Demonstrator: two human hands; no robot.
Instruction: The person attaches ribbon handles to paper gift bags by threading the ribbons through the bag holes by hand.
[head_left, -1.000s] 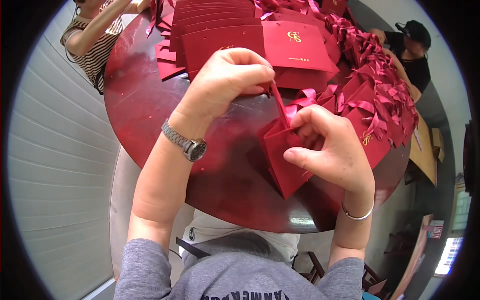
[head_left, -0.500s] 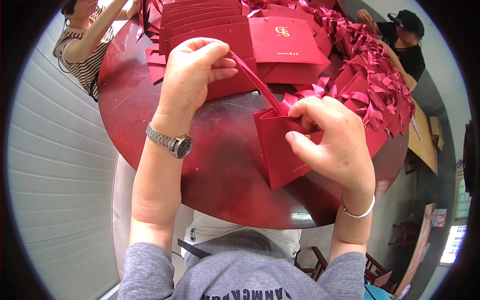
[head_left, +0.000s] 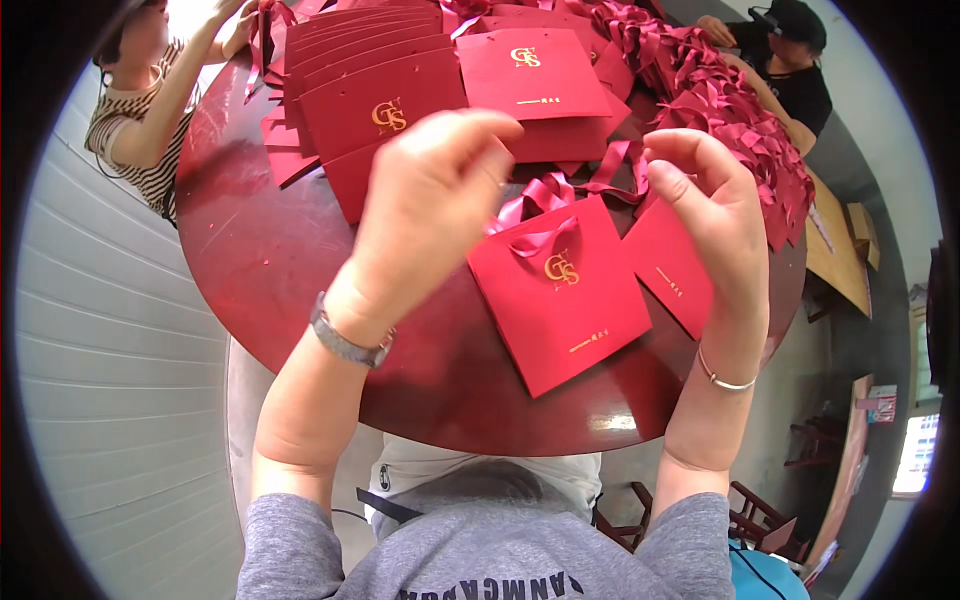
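A red paper gift bag [head_left: 590, 325] with gold print lies flat on the table between my hands. Its glossy ribbon handle [head_left: 535, 225] is looped at the top edge. My left hand [head_left: 430, 205], smeared by motion, hovers up and left of this bag; no ribbon shows in it, and its fingertips are unclear. Over a second red bag [head_left: 672, 265], my right hand [head_left: 715, 195] is raised with bent fingers, thumb and forefinger apart. Beside those fingertips runs a ribbon [head_left: 622, 170]; I see no grip on it.
Overlapping flat red bags [head_left: 375, 65] cover the far left of the round dark-red table [head_left: 270, 270]. Another printed bag [head_left: 535, 75] lies beside them. Ribboned bags [head_left: 735, 130] heap up at the right. One person [head_left: 140, 120] works far left, another [head_left: 785, 75] far right.
Both hands have come away from the near bag's ribbon. That bag, which stood tilted, now lies flat with its print up. My left hand has moved right and down; my right hand has risen.
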